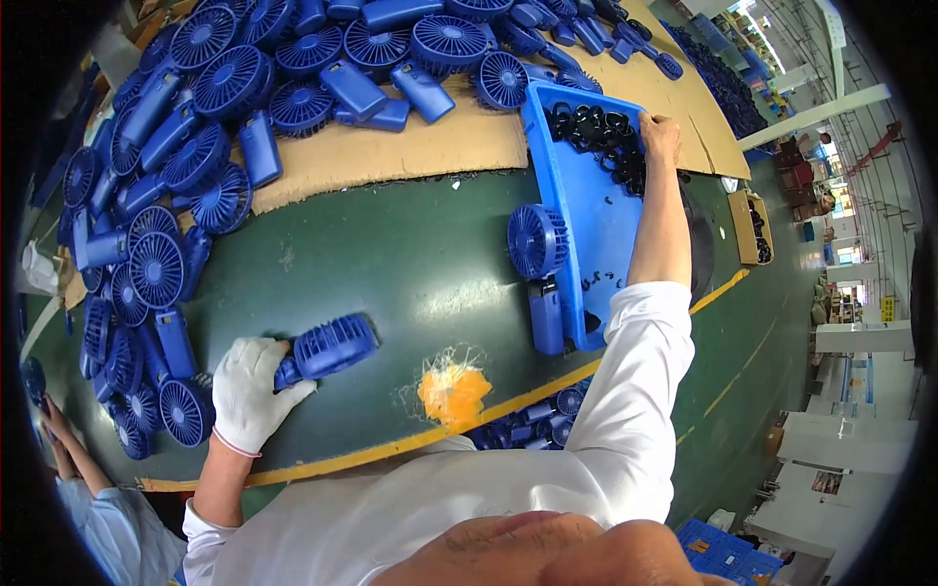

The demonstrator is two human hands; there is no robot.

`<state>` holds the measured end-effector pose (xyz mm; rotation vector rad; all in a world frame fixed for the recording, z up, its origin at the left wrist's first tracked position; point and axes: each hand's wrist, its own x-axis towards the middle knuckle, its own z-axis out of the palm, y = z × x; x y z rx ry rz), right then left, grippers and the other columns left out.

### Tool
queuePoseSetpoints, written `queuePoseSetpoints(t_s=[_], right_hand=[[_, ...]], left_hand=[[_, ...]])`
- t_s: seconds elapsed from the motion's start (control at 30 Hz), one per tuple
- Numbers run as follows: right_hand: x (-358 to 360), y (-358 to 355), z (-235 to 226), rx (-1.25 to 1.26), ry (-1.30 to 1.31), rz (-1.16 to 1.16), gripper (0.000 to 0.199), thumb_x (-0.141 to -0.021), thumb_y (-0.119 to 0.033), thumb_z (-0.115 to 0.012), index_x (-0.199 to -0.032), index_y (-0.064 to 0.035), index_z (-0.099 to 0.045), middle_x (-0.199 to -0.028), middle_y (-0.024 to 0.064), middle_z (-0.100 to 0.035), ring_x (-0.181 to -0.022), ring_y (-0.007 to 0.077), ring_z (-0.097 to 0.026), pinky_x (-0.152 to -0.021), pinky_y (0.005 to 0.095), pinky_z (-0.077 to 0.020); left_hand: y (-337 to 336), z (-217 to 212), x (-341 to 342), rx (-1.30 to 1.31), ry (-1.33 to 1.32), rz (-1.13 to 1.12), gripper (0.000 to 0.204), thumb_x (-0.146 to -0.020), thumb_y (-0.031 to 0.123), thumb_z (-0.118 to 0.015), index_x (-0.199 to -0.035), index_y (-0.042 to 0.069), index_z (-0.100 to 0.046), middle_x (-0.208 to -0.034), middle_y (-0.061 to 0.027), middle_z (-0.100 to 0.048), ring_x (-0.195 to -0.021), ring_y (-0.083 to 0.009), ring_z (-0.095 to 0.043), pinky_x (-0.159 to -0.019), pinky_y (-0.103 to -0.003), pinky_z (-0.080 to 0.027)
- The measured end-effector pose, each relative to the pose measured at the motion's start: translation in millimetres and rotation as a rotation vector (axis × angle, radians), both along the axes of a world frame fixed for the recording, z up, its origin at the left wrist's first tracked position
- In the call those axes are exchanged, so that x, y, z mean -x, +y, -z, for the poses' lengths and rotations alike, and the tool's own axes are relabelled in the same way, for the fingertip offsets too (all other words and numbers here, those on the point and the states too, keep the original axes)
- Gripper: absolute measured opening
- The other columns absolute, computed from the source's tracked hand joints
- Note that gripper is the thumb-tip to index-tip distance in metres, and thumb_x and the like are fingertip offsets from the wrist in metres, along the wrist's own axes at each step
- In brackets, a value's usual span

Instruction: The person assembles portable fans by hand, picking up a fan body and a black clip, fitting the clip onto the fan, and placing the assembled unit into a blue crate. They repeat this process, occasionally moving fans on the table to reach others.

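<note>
A blue handheld fan (335,347) lies low over the green tabletop, its round head pointing right. My left hand (252,391), in a white glove, is closed around its handle end. With my arm stretched out, my bare right hand (661,137) grips the far right rim of a blue plastic bin (586,181). Small black parts (601,132) are heaped at the bin's far end, and a few loose bits lie nearer. Another blue fan (535,241) stands against the bin's left side, its head above its handle in view.
Many blue fans (200,88) are piled on cardboard (386,156) along the back and left. A small cardboard box (750,230) holds dark parts at right. More fans (532,425) show below the table's near edge. A co-worker's hand (59,427) is at far left.
</note>
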<state>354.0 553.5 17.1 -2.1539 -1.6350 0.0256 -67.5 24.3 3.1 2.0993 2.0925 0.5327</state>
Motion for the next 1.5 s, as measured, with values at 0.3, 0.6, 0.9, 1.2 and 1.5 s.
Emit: queuePoseSetpoints(t_s=[0.3,0.6,0.9,1.2,1.5], right_hand=[[39,-49,23,-0.626,-0.609,-0.533,0.018,-0.082,-0.014,-0.055,-0.094,-0.0079,-0.067,-0.089,0.0134,-0.068,-0.083,0.0320,-0.064,-0.074,0.0461,-0.0519],[55,-124,24,-0.205,-0.181,-0.943,0.023,-0.090,-0.014,-0.052,-0.108,-0.0072,-0.066,-0.098,0.0181,-0.064,-0.091,0.0389,-0.063,-0.081,0.0471,-0.0513],[-26,-141,29,0.059,-0.171,-0.703,0.030,-0.089,-0.017,-0.050,-0.114,-0.0119,-0.066,-0.111,0.0218,-0.063,-0.107,0.0410,-0.058,-0.088,0.0502,-0.0500],[58,-280,-1,-0.613,0.182,-0.677,0.021,-0.087,-0.012,-0.061,-0.104,-0.0011,-0.066,-0.088,0.0223,-0.065,-0.085,0.0389,-0.064,-0.074,0.0429,-0.0510],[149,-458,7,-0.680,0.686,-0.803,0.012,-0.074,-0.004,-0.073,-0.077,0.0007,-0.062,-0.078,0.0120,-0.060,-0.068,0.0281,-0.060,-0.060,0.0353,-0.0487]], left_hand=[[30,7,-6,-0.125,0.113,0.274,0.044,-0.055,0.019,-0.081,-0.094,0.009,-0.063,-0.088,-0.0050,-0.061,-0.082,-0.0233,-0.061,-0.067,-0.036,-0.049],[22,6,-29,-0.190,0.052,0.189,0.050,-0.058,0.047,-0.078,-0.081,0.008,-0.057,-0.083,-0.0058,-0.059,-0.079,-0.0268,-0.058,-0.066,-0.039,-0.048],[15,4,-40,-0.198,-0.003,0.219,0.044,-0.063,0.036,-0.080,-0.092,0.006,-0.063,-0.085,-0.0081,-0.063,-0.082,-0.0276,-0.062,-0.067,-0.038,-0.050],[8,9,-35,-0.156,0.118,0.159,0.038,-0.068,0.031,-0.079,-0.091,0.006,-0.062,-0.082,-0.0115,-0.062,-0.076,-0.0310,-0.062,-0.065,-0.040,-0.049],[19,24,-27,-0.203,-0.182,0.052,0.039,-0.086,0.033,-0.064,-0.066,0.000,-0.058,-0.058,-0.0159,-0.052,-0.053,-0.0257,-0.057,-0.054,-0.039,-0.043]])
